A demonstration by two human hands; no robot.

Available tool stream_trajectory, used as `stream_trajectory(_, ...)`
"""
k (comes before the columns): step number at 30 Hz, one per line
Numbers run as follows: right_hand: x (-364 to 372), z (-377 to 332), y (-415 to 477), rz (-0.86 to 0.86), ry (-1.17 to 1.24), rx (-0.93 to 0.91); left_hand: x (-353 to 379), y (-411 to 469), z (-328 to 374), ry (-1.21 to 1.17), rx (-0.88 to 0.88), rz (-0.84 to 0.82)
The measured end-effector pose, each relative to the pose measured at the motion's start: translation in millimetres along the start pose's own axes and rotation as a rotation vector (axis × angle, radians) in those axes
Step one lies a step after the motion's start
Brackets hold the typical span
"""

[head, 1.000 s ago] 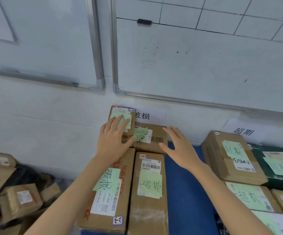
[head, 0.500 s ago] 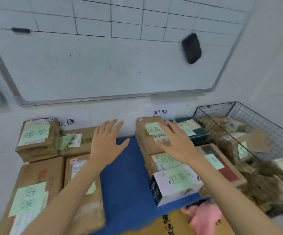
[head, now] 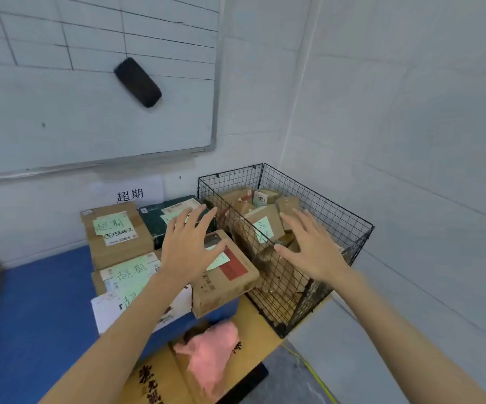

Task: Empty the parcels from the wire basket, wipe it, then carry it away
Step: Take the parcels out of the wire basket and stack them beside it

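A black wire basket (head: 335, 217) stands in the room's corner at the right, filled with several brown cardboard parcels (head: 265, 221), one bearing a green note. My right hand (head: 311, 247) hovers over the basket's near rim, fingers spread, holding nothing. My left hand (head: 190, 247) floats just left of the basket above a brown box with a red patch (head: 230, 275), also spread and empty. A pink cloth (head: 209, 352) lies on a cardboard sheet below the basket.
Labelled boxes with green notes (head: 115, 234) are stacked on a blue surface (head: 46, 301) at the left. A whiteboard (head: 90, 112) with a black eraser (head: 138, 82) hangs on the wall behind. The white side wall runs close along the basket's right.
The view has swung right, from the left-hand boxes to the wire basket. Both hands have travelled right with it, staying spread and empty; the right one now hovers over the basket.
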State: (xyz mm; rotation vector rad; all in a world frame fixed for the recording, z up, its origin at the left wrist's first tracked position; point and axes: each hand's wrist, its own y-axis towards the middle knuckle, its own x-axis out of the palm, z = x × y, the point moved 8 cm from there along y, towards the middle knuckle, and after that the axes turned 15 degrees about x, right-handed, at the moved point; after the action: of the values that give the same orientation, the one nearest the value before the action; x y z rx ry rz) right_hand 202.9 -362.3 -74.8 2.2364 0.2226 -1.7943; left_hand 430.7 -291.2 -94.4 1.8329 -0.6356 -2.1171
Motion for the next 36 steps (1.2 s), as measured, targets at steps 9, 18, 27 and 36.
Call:
stream_trajectory(9, -25, 130, 3, 0.023, 0.068, 0.142, 33, 76, 97, 0.02, 0.139, -0.052)
stream_trajectory(18, -32, 192, 60, 0.034, 0.079, 0.118, 71, 149, 124, 0.044, 0.172, -0.051)
stream_trajectory(27, -23, 223, 174, -0.034, 0.054, -0.005, 123, 229, 107, 0.064, 0.037, -0.057)
stream_trajectory(36, 9, 210, 254, -0.149, 0.09, -0.181, 146, 258, 87, 0.131, -0.096, -0.123)
